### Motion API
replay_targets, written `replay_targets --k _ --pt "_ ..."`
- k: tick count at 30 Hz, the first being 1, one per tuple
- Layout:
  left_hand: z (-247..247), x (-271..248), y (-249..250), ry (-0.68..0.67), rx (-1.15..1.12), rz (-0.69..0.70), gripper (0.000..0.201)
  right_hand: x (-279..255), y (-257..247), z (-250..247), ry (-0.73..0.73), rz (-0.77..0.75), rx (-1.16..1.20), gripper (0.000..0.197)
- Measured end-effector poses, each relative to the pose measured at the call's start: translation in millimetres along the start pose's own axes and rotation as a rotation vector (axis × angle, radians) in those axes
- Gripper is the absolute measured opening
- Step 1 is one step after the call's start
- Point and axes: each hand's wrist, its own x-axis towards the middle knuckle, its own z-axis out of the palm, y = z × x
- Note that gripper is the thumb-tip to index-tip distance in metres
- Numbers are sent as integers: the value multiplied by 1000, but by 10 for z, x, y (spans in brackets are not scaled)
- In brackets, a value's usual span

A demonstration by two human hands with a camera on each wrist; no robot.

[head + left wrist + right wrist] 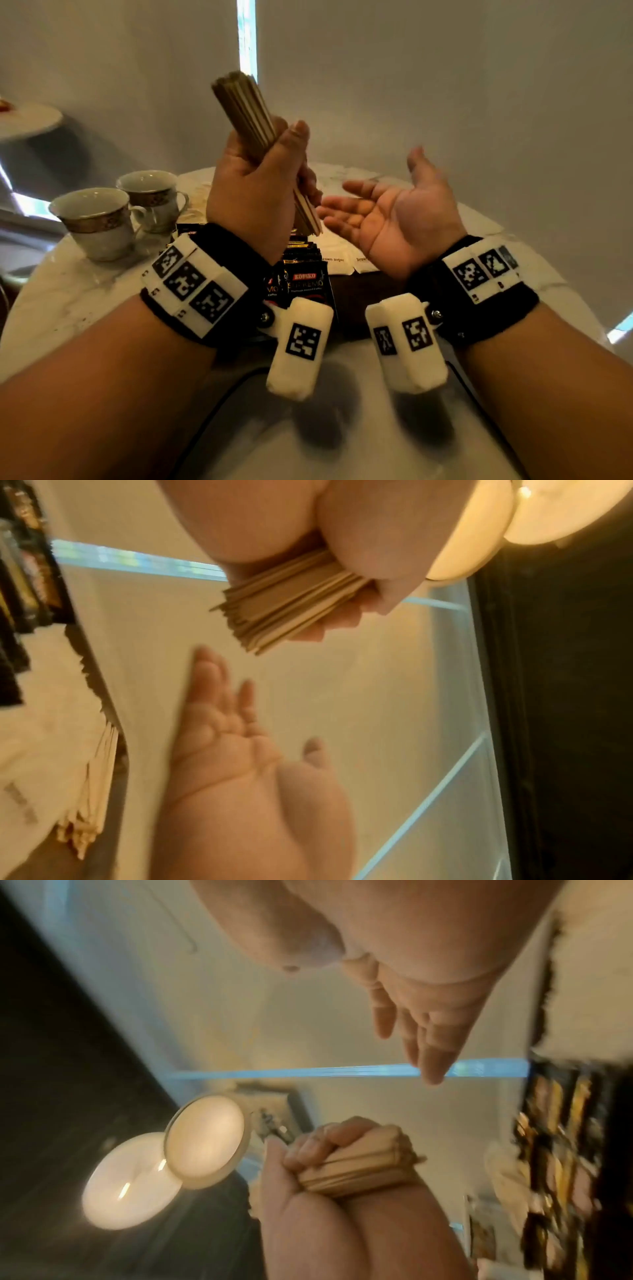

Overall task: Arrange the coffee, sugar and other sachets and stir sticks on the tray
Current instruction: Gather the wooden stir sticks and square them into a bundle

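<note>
Left hand (253,178) clamped mid-length around stir sticks (246,113): light, stiff, slippery, liable to fan out; right hand (387,212) spread, holding nothing.

Looks like a hotel room or cafe-style coffee corner to us, can't say which. We see a round white marble table (68,294) holding two gold-banded china cups (99,219), black instant coffee sachets (306,284), and white packets printed "brown sugar" (337,262). Pale drapes (445,85) cover the back with a thin daylight gap. Wrist views show two round glowing lamps (164,1175).
</note>
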Motion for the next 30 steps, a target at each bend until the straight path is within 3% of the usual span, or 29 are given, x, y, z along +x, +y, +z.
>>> replay_targets --k 2,4,7,9,16,19,22,25,30 --pt "-2 26 -29 81 -93 18 14 31 69 16 -81 196 136 96" --pt "7 17 -50 86 -92 45 13 8 122 64 -178 285 254 103" --pt "55 -46 -89 42 -21 33 11 -91 217 129 -414 237 466 111" --pt "86 -91 -107 -6 43 27 12 -143 261 158 -460 174 534 113" --pt "46 -83 -93 27 53 7 12 -146 234 167 -369 123 260 88" --pt "15 -67 -63 33 128 -7 12 -132 189 143 -330 54 37 72" --pt "-50 -5 -43 10 105 -110 18 -112 162 121 -274 -41 -281 53" --pt "-42 -8 -57 -73 32 -259 20 -114 203 90 -320 -46 -385 25" --pt "-1 -78 -67 -237 41 -417 30 -120 242 39 -410 33 -342 36"
